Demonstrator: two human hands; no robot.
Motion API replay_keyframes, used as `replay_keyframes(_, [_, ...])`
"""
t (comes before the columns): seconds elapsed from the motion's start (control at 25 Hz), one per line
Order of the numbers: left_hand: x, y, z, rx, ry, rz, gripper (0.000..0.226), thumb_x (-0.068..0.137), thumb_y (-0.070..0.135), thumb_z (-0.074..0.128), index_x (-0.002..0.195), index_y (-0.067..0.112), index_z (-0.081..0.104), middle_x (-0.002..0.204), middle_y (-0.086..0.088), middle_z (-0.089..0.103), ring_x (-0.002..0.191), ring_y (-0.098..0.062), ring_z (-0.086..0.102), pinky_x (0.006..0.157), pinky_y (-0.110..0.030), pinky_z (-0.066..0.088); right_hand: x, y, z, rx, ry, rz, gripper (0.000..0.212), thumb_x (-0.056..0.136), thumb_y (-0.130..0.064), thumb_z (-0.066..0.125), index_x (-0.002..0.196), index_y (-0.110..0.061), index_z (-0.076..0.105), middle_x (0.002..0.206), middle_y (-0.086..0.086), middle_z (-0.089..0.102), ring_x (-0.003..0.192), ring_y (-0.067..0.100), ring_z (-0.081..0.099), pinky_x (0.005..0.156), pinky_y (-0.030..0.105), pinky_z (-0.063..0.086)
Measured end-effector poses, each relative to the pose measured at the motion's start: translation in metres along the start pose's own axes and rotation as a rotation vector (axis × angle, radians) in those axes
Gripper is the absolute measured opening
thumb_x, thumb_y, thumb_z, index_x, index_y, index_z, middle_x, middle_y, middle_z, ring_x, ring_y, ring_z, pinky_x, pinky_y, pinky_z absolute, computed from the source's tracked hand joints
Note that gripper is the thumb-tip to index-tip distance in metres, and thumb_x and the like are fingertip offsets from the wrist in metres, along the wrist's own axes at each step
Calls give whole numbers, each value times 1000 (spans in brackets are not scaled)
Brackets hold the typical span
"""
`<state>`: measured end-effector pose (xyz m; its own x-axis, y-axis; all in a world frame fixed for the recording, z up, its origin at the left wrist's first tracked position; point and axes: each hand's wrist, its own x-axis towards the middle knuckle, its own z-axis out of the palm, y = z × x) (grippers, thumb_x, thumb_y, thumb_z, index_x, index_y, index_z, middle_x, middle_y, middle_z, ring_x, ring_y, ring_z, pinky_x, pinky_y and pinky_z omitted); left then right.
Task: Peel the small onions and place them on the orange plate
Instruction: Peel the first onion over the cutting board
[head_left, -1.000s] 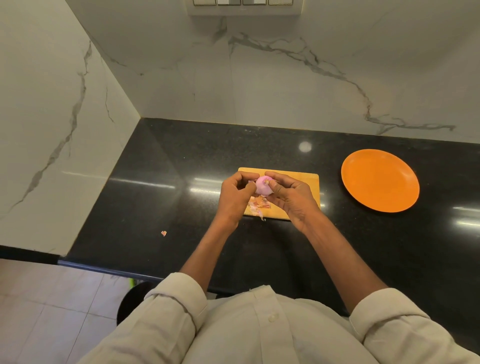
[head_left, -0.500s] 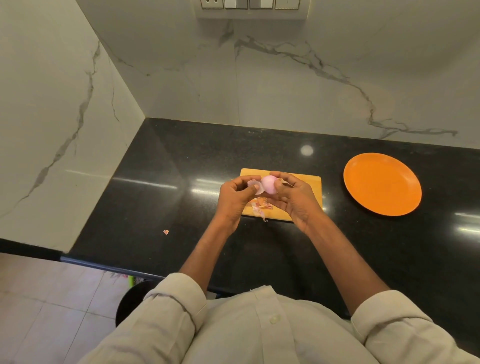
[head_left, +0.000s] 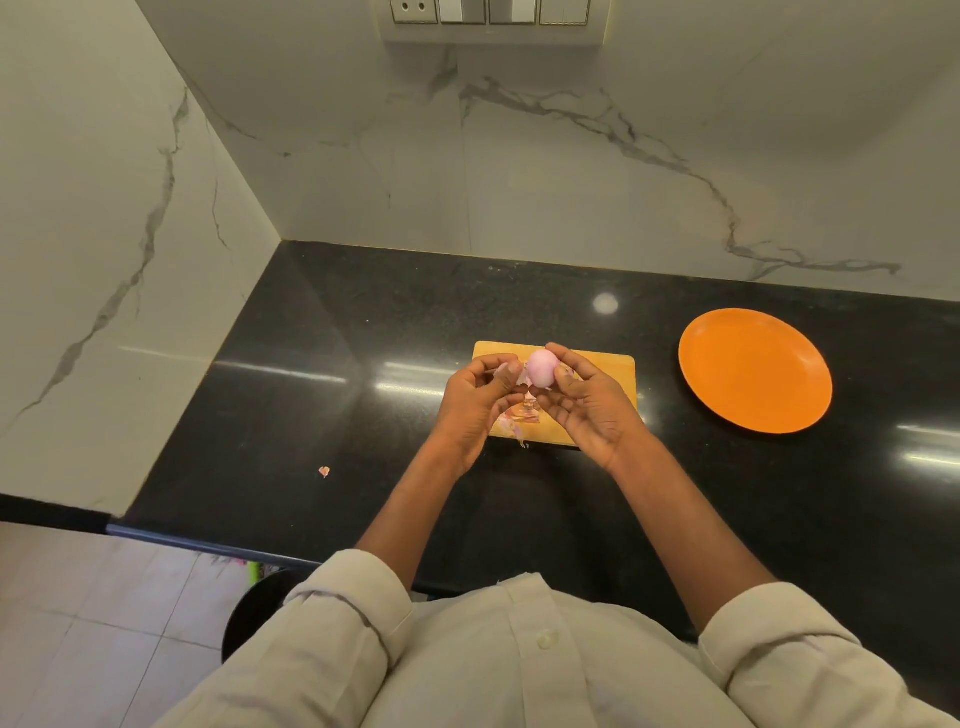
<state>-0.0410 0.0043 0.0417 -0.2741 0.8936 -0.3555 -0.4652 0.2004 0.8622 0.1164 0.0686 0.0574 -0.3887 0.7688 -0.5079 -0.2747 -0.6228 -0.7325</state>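
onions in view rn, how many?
1. The onion is held between the left hand and right hand above the cutting board. The orange plate holds none; hands may hide others.

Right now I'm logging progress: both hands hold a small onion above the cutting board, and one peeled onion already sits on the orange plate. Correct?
Not quite. The head view shows the orange plate holding nothing. The rest stands: both hands, left and right, hold the small onion above the cutting board.
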Motion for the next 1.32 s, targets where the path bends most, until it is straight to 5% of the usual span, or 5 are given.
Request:
replay_keyframes(0.44, [16, -9, 0, 364, 101, 181, 11, 99, 11, 75, 105, 3, 71, 101, -22, 75, 93, -39, 78, 85, -51, 66, 4, -10, 1, -134, 40, 36, 23, 108, -11, 54, 126, -13, 69, 122, 19, 73, 97, 28, 78, 87, 38, 64])
replay_keyframes(0.6, [13, -11, -4, 304, 142, 136, 7, 98, 1, 71, 105, 2, 70, 98, -19, 73, 82, -23, 77, 72, -31, 64, 4, -9, -3, 209, 27, 199, 35, 109, -14, 49, 138, 2, 59, 111, 23, 75, 92, 29, 74, 79, 37, 65])
replay_keyframes(0.76, [14, -12, -7, 402, 159, 180, 7, 102, 13, 72, 108, 12, 74, 101, -2, 75, 88, -5, 73, 73, -19, 58, 8, -8, -8, 191, 22, 174, 31, 106, -11, 54, 133, -5, 67, 132, 25, 66, 99, 35, 74, 82, 40, 65])
replay_keyframes(1.0, [22, -17, -4, 633, 123, 233, 12, 100, 17, 73, 112, 17, 77, 112, 5, 77, 117, -13, 69, 107, -44, 57, 12, -5, -8, -53, 112, 67, 27, 99, -15, 70, 126, -12, 71, 129, 18, 70, 94, 22, 71, 70, 27, 59])
replay_keyframes(1.32, [24, -8, 13, 442, -55, 216, 25, 97, 18, 80, 121, 15, 79, 114, -2, 81, 107, -23, 78, 95, -50, 64, 6, -9, -9, -162, 127, 17, 23, 101, -28, 68, 120, -20, 79, 115, 6, 77, 110, 25, 66, 89, 37, 57])
